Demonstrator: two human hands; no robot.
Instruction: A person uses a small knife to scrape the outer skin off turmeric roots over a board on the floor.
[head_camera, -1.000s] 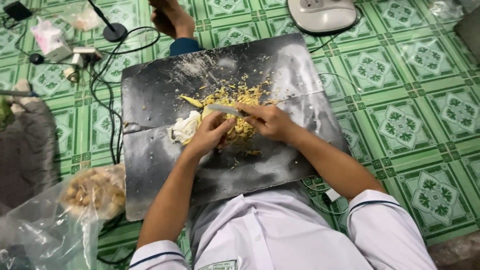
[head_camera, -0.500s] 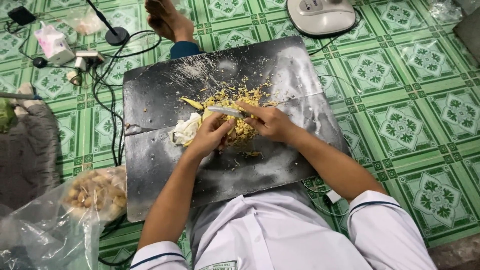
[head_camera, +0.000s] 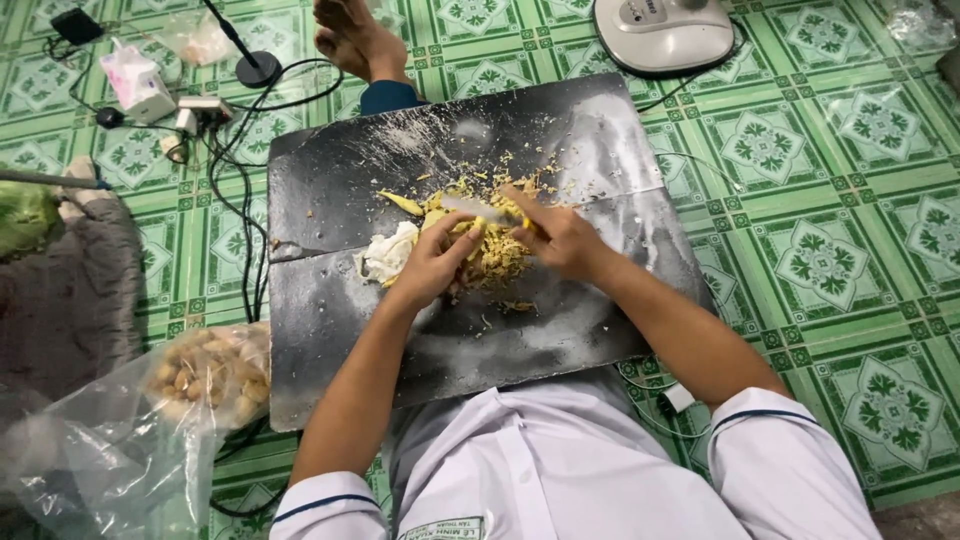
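The right hand (head_camera: 565, 240) pinches a knife (head_camera: 475, 209), blade lying across a yellow heap (head_camera: 490, 245) on the dark board (head_camera: 330, 330) set on the floor. The left hand (head_camera: 430, 268), fingers curled together, presses a piece at the heap's near edge, just beside a white scrap (head_camera: 385, 255). Good chopping here likely means fingertips tucked back from the blade, short strokes, and the board kept flat.
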